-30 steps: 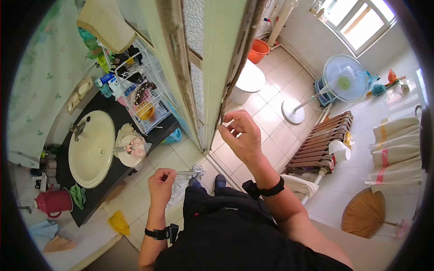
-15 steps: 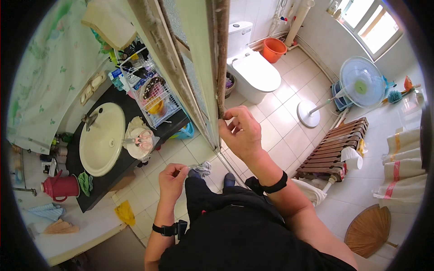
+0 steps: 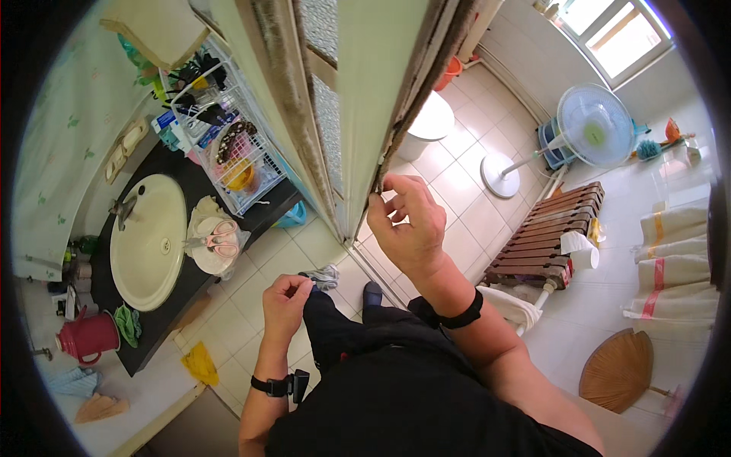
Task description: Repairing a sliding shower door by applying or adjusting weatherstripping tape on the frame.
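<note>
Tiled floor (image 3: 464, 190) on either side of a worn green door (image 3: 373, 49), both hands raised before the wearer.
Right hand (image 3: 411, 221), near the centre, has thumb and forefinger curled at the door's dark edge strip (image 3: 416, 91), which slants down from top centre; the bent fingers presumably suit so narrow a border, though whether they pinch it cannot be told. Left hand (image 3: 285, 307), lower and left of centre, is apart from the door with thumb and forefinger closed together; anything thin between them is too small to discern. At left, scissors (image 3: 222, 238) lie on a pale wrapped container (image 3: 213, 263) beside the basin (image 3: 145, 259), perhaps for easy reach. Upper right, a fan (image 3: 595, 122) stands near the wall, probably to spare the doorway.
</note>
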`<state>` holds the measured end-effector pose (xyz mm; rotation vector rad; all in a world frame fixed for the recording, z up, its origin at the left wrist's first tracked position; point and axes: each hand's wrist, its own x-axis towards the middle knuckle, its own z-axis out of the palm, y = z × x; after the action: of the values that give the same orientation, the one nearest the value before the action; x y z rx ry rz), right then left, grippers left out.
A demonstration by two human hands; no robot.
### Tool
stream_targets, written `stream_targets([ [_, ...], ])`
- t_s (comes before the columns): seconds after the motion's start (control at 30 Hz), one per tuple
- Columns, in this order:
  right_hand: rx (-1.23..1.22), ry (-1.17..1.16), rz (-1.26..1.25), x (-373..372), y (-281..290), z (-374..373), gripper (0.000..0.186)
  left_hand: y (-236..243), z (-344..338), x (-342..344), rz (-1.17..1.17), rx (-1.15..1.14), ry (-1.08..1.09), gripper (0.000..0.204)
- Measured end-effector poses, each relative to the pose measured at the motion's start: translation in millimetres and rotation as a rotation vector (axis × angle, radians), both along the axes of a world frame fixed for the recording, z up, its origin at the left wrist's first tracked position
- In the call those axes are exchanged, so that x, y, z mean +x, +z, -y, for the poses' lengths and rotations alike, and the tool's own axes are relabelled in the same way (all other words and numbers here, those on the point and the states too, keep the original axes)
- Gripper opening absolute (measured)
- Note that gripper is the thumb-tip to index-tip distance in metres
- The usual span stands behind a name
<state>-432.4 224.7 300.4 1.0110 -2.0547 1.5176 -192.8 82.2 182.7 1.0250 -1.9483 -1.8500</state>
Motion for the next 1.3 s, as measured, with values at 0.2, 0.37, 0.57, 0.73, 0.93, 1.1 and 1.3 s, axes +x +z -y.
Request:
stream_targets([
  [0.2, -0.029, -0.007, 0.046, 1, 2, 3, 0.026, 10, -8, -27, 0.003, -0.086, -0.065, 0.008],
  [0.37, -0.018, -0.040, 0.043, 0, 2, 13, 0.024, 51, -12, -68, -0.179, -0.519, -0.318, 0.007],
  [0.57, -0.010, -0.017, 0.097, 0, 8, 17, 0.022, 92, -12, -104, -0.300, -0.897, -0.284, 0.014],
  [0.73, -0.004, -0.001, 0.113, -2, 6, 18, 0.024, 101, -18, -111, -0.303, -0.890, -0.258, 0.016],
  [0.93, -0.013, 0.057, 0.141, -8, 3, 19, 0.031, 107, -20, -117, -0.282, -0.869, -0.271, 0.016],
  [1.1, -0.038, 0.118, 0.171, -12, 6, 23, 0.030, 110, -9, -125, -0.281, -0.903, -0.352, 0.014],
  [1.3, -0.050, 0.111, 0.207, -16, 8, 35, 0.025, 110, -6, -134, -0.320, -1.007, -0.342, 0.013],
])
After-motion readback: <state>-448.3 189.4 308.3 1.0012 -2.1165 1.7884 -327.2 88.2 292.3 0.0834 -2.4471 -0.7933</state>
